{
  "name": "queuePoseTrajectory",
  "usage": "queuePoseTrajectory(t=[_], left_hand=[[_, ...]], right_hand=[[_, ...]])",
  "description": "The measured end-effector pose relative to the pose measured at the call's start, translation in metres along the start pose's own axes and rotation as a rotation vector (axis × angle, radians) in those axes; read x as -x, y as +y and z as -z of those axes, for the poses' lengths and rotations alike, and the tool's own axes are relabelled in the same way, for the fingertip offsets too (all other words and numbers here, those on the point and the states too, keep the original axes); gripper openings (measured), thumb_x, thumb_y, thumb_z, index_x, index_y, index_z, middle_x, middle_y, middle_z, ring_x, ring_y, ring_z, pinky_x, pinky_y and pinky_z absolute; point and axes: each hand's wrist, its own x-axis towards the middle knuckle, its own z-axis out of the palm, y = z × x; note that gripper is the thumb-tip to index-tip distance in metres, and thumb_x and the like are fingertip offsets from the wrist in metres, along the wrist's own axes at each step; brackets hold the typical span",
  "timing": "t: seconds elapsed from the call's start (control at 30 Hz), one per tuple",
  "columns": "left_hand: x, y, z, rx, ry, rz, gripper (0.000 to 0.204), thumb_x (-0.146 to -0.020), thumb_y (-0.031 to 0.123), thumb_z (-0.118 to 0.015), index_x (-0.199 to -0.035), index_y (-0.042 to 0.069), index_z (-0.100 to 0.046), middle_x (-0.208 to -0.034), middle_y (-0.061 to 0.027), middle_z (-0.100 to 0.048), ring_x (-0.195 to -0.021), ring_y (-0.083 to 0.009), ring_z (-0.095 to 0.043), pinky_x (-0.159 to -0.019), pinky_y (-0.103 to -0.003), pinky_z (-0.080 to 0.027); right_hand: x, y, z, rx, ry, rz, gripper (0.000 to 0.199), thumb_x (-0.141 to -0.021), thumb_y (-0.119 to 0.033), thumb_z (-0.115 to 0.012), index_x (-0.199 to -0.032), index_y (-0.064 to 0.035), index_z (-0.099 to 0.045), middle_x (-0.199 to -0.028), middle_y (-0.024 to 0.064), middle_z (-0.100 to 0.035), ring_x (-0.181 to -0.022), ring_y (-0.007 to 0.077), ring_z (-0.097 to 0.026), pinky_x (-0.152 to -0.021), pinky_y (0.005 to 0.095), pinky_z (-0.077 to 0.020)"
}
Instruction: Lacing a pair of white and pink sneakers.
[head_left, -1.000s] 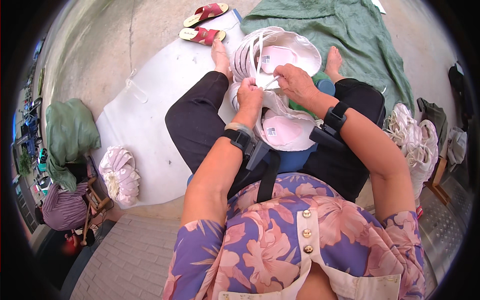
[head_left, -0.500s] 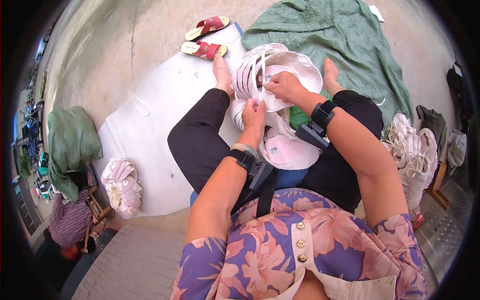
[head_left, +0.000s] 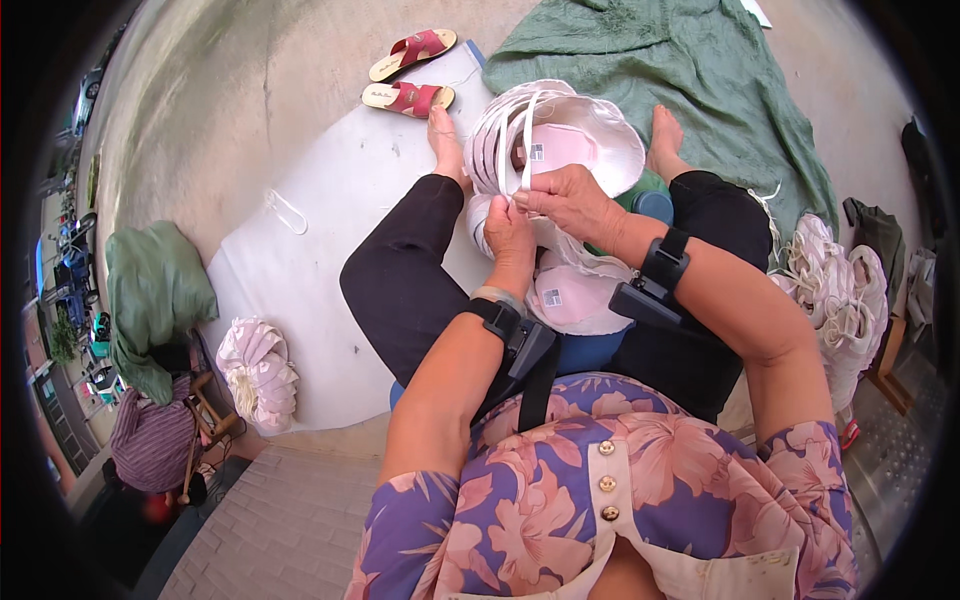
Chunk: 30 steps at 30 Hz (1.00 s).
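Note:
A nested bundle of white shoe uppers (head_left: pixel 612 115) with pink linings lies between my bent legs. White laces (head_left: pixel 527 135) run down across its left side in narrow bands. Both hands meet at the bundle's near edge. My left hand (head_left: pixel 512 240) is closed, thumb and fingers pinching the lower end of a lace. Just above and right of it, my right hand (head_left: pixel 575 200) is closed on the same lace, its fingertips almost touching the left ones. Beneath my hands lies another white upper (head_left: pixel 580 295) with a pink lining and a small label.
A green bottle with a blue cap (head_left: pixel 655 207) stands beside my right knee. Several more uppers lie in a bundle (head_left: pixel 258 375) at left and a pile (head_left: pixel 830 300) at right. Red slippers (head_left: pixel 410 98), a white sheet (head_left: pixel 310 300) and green cloth (head_left: pixel 640 60) lie on the ground.
My right hand has moved down and away from inside the bundle to join the left hand at the lace. The bottle's blue cap has come into view.

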Motion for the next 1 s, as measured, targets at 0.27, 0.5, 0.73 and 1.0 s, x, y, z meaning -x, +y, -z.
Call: queuePoseTrajectory(t=[0.27, 0.5, 0.73, 1.0], left_hand=[[0.0, -0.004, 0.002, 0.001, 0.032, -0.078, 0.02, -0.085, 0.018, -0.05, -0.074, 0.001, -0.049, -0.066, -0.0118, -0.057, -0.061, -0.0204, -0.054, -0.059, -0.035, -0.043], [-0.004, 0.002, 0.004, 0.293, -0.062, 0.152, 0.015, -0.087, 0.014, -0.047, -0.079, 0.002, -0.051, -0.066, -0.005, -0.057, -0.062, -0.0137, -0.058, -0.058, -0.028, -0.045], [0.0, 0.016, 0.01, 0.481, -0.209, 0.268, 0.011, -0.089, 0.011, -0.043, -0.092, 0.005, -0.051, -0.075, -0.0024, -0.056, -0.069, -0.0111, -0.057, -0.066, -0.025, -0.045], [-0.005, 0.021, 0.015, 0.421, -0.308, 0.25, 0.013, -0.089, 0.014, -0.044, -0.097, 0.007, -0.052, -0.077, -0.0001, -0.055, -0.068, -0.0074, -0.052, -0.067, -0.023, -0.042]], right_hand=[[0.078, -0.159, 0.07, -0.226, -0.016, 0.582, 0.022, -0.089, -0.014, -0.053, -0.088, 0.0059, -0.062, -0.078, 0.0065, -0.063, -0.077, 0.0112, -0.058, -0.073, 0.0243, -0.0458], [0.02, -0.102, 0.06, -0.042, 0.185, 0.475, 0.032, -0.09, -0.026, -0.051, -0.093, 0.0031, -0.062, -0.081, 0.0085, -0.063, -0.075, 0.0112, -0.058, -0.068, 0.0234, -0.0445], [-0.028, 0.026, 0.018, 0.684, 0.069, 0.167, 0.017, -0.074, -0.009, -0.05, -0.078, 0.0011, -0.062, -0.087, 0.0171, -0.058, -0.083, 0.0298, -0.059, -0.073, 0.0397, -0.0472], [-0.035, 0.052, -0.009, 0.571, -0.08, -0.005, 0.027, -0.067, -0.009, -0.063, -0.093, -0.0141, -0.067, -0.086, 0.0165, -0.06, -0.084, 0.0314, -0.06, -0.074, 0.0393, -0.0476]])
